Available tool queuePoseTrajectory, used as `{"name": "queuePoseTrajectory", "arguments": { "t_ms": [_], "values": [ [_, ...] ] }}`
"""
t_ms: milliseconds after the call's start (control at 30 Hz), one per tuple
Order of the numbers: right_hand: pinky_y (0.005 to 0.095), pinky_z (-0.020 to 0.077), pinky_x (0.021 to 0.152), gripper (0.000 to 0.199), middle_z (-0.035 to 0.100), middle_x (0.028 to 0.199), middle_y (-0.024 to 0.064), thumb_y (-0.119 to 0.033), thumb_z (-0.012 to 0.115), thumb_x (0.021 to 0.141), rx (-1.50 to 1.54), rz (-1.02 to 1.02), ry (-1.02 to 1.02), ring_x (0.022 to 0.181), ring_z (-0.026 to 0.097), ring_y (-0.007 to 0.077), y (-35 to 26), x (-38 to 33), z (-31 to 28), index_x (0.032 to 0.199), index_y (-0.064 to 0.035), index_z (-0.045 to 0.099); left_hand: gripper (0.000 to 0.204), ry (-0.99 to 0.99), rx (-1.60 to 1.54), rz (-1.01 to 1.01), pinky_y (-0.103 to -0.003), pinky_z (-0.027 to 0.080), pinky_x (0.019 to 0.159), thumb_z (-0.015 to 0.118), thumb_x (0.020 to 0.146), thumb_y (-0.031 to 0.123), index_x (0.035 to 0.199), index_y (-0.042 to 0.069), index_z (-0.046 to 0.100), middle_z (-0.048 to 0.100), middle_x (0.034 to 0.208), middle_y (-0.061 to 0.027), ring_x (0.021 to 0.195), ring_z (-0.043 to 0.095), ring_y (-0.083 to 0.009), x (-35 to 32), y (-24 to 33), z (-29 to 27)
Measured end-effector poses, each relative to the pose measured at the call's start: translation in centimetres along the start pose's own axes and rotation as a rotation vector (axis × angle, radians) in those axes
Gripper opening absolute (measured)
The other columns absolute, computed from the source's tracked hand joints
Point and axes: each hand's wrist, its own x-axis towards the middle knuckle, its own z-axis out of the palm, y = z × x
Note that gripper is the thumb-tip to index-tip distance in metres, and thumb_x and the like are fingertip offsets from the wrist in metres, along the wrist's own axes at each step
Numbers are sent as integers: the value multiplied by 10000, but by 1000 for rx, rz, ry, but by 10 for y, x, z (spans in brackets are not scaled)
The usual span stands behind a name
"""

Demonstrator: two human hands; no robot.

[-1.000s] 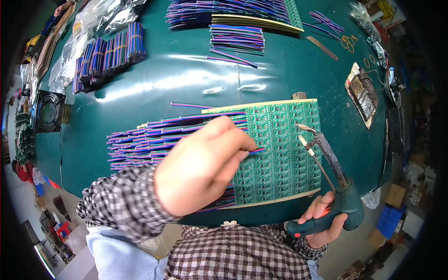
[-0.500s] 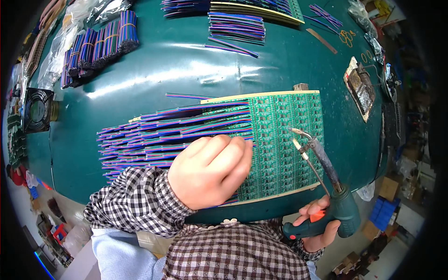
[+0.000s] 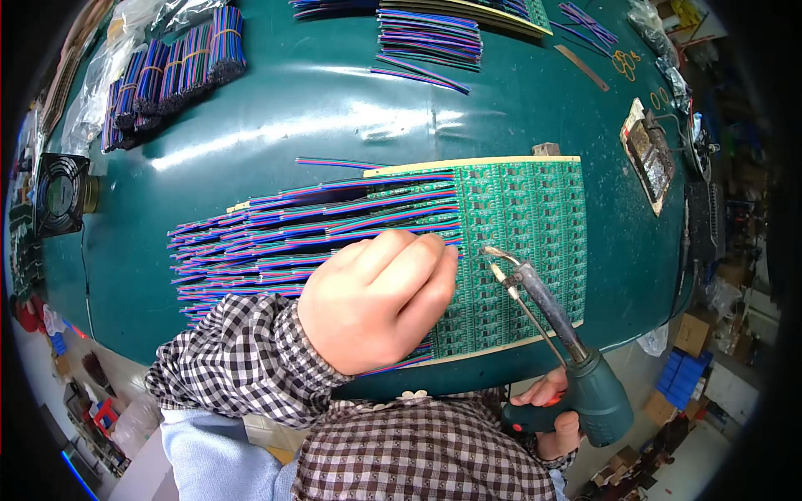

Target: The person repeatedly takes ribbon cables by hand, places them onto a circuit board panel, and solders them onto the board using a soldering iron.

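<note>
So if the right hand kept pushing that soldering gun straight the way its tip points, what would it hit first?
Probably the green circuit board panel: the soldering gun in the right hand aims up-left at it, near the left hand's fingertips; depth is unclear.

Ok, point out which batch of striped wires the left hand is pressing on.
The fanned row of wires lying against the green circuit board, right under the left hand. The other wires sit apart: bundles far left, loose strips at top.
</note>
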Motion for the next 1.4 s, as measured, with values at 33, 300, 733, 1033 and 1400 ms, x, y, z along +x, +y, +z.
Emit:
{"name": "queuePoseTrajectory", "arguments": {
  "t_ms": [33, 300, 733, 1033, 1400],
  "values": [
    [400, 591, 705, 665, 553, 813, 112, -466, 645, 837, 0, 1, 0, 783, 621, 240, 0, -1, 1, 1174, 68, 437, 373, -1, 5, 3, -297, 513, 647, 620, 632, 66, 989, -41, 644, 591, 926, -118, 761, 592, -219, 0, 0, 0],
    [422, 559, 745, 696, 551, 812, 101, -477, 686, 799, -41, 106, 20, 802, 606, 251, -3, 0, 6, 1164, 66, 450, 369, 0, 25, 8, -295, 510, 625, 623, 632, 67, 984, -42, 645, 590, 922, -119, 753, 592, -219, 1, 1, 1],
    [425, 564, 753, 674, 549, 813, 110, -458, 678, 814, -38, 98, 11, 805, 611, 255, -4, 2, 8, 1147, 81, 448, 359, -9, 21, 6, -296, 510, 618, 629, 635, 65, 977, -45, 647, 592, 917, -120, 747, 594, -220, 1, 1, 1],
    [435, 561, 761, 679, 553, 806, 100, -447, 682, 816, -10, 124, 12, 808, 612, 250, -2, 1, 6, 1176, 76, 443, 348, 6, 24, 16, -292, 509, 613, 639, 621, 55, 953, -46, 654, 596, 903, -121, 738, 593, -217, 1, 0, 3],
    [402, 560, 779, 677, 589, 942, 163, -475, 660, 824, -38, 68, 37, 824, 649, 265, -7, 4, 10, 1168, 71, 457, 363, 6, 25, 17, -293, 509, 614, 630, 600, 62, 943, -51, 654, 596, 901, -126, 736, 591, -220, 1, 1, 3]
  ]
}}
